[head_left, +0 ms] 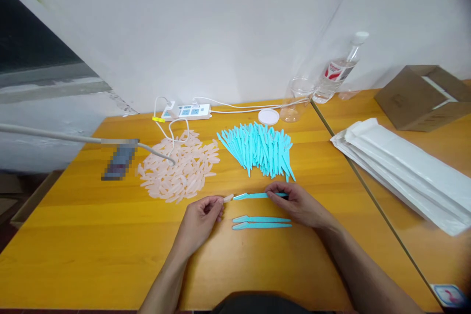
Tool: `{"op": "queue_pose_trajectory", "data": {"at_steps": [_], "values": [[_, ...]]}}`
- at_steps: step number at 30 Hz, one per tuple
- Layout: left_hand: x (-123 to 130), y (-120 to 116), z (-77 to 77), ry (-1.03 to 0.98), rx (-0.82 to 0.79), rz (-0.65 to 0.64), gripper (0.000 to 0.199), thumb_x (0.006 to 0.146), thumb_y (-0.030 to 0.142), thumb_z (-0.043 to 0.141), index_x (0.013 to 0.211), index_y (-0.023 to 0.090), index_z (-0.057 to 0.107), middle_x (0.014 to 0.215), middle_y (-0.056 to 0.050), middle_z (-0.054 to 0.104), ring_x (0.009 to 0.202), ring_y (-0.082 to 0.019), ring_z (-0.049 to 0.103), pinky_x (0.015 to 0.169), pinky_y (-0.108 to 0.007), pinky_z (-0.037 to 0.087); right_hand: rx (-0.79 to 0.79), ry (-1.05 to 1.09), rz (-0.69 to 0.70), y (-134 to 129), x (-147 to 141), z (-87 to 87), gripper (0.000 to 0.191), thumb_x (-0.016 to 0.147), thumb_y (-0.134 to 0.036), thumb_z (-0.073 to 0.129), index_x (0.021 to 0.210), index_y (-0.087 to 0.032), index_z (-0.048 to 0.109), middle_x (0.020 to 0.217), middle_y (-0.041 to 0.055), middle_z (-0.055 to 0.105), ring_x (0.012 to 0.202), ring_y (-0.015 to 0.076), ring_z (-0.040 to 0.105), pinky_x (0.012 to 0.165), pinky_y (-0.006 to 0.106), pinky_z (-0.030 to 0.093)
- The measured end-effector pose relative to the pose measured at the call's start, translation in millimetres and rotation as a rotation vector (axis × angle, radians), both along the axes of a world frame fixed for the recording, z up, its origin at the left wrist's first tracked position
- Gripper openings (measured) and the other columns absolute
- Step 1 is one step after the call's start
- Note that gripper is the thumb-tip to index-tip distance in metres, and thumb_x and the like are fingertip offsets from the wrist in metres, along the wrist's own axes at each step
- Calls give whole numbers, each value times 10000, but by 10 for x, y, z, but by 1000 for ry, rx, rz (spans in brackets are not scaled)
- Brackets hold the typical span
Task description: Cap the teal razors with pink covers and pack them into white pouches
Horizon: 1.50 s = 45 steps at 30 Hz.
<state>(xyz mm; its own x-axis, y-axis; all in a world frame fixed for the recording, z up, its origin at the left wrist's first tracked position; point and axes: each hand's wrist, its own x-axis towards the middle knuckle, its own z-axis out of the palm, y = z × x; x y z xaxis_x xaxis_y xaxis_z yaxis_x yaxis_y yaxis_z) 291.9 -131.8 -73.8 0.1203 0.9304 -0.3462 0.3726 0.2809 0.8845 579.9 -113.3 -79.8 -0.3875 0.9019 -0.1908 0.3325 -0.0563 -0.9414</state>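
Observation:
My left hand [206, 213] pinches a small pale pink blade cap [228, 198] between thumb and fingertips. Held by its handle in my right hand [294, 201] is a turquoise eyebrow razor [253, 196], its blade end pointing left at the cap. Cap and blade tip are very close; whether they touch I cannot tell. Two more turquoise razors [262, 219] lie side by side on the table just below. Beyond my hands are a heap of turquoise razors [257, 147] and, to its left, a wide pile of pale pink caps [180, 171].
A white power strip [191, 111] with cables sits by the wall, and one cable crosses the caps. Behind the razors stand a clear jar [290, 113], a white lid [268, 117] and a bottle [336, 73]. White plastic bags [408, 171] and a cardboard box [415, 98] are right.

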Motion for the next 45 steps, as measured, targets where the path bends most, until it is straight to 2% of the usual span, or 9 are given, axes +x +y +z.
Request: {"op": "queue_pose_trajectory", "data": {"at_steps": [7, 14, 18, 22, 26, 30, 33, 42, 45], "values": [[192, 3, 51, 57, 34, -108, 386, 950, 482, 549, 855, 153, 727, 722, -28, 660, 663, -157, 584, 609, -235, 425, 0, -51, 28, -25, -11, -14, 322, 990, -456, 495, 929, -190, 667, 806, 8, 626, 715, 150, 534, 644, 258, 419], [193, -73, 127, 388, 379, -332, 287, 991, 320, 512, 874, 222, 755, 875, -67, 675, 861, -208, 632, 762, -305, 475, 367, -341, 58, -203, -104, -63, 309, 999, -354, 514, 853, -197, 737, 866, 75, 637, 830, 200, 584, 745, 324, 446], [172, -129, 92, 535, 563, -399, 273, 975, 342, 564, 1166, 228, 722, 1098, -112, 690, 1033, -256, 637, 905, -398, 516, 426, -363, 35, -288, -104, -75, 291, 999, -349, 513, 903, -214, 753, 863, 83, 645, 828, 206, 595, 744, 331, 460], [278, -162, -33, 532, 770, -593, 529, 975, 351, 590, 1485, 256, 488, 1498, -110, 536, 1397, -299, 471, 1139, -503, 419, 428, -360, -245, -196, 31, -12, 303, 979, -404, 532, 860, -210, 731, 821, 73, 665, 753, 192, 611, 702, 314, 468], [374, -202, -164, 547, 814, -735, 474, 1009, 280, 529, 1480, 261, 483, 1525, -55, 524, 1468, -301, 399, 1197, -580, 343, 403, -545, -608, 96, 207, 12, 363, 901, -519, 600, 876, -184, 739, 764, 69, 690, 676, 207, 616, 675, 334, 452], [340, -240, -155, 510, 801, -716, 455, 1013, 289, 528, 1467, 275, 502, 1521, -67, 526, 1467, -290, 404, 1204, -575, 338, 323, -670, -624, 417, 316, -43, 400, 876, -510, 593, 996, -166, 758, 870, 96, 752, 781, 249, 673, 740, 352, 458], [259, -232, -82, 448, 789, -632, 534, 995, 316, 566, 1514, 288, 445, 1536, -99, 502, 1466, -278, 408, 1209, -554, 339, 199, -639, -583, 536, 358, -80, 377, 848, -504, 597, 918, -180, 778, 808, 82, 760, 757, 247, 685, 694, 332, 455], [46, -117, 34, 437, 714, -344, 506, 975, 312, 600, 1470, 256, 511, 1459, -134, 555, 1367, -280, 515, 1147, -466, 448, 272, -679, -692, 421, 399, 27, 337, 857, -489, 581, 822, -200, 751, 773, 88, 749, 724, 251, 678, 690, 353, 448], [-10, -103, 40, 443, 696, -309, 488, 977, 312, 595, 1457, 258, 520, 1442, -127, 565, 1346, -275, 532, 1134, -463, 457, 214, -530, -750, 391, 413, 39, 301, 845, -482, 605, 828, -195, 693, 794, 89, 743, 739, 245, 688, 701, 351, 480]]}}
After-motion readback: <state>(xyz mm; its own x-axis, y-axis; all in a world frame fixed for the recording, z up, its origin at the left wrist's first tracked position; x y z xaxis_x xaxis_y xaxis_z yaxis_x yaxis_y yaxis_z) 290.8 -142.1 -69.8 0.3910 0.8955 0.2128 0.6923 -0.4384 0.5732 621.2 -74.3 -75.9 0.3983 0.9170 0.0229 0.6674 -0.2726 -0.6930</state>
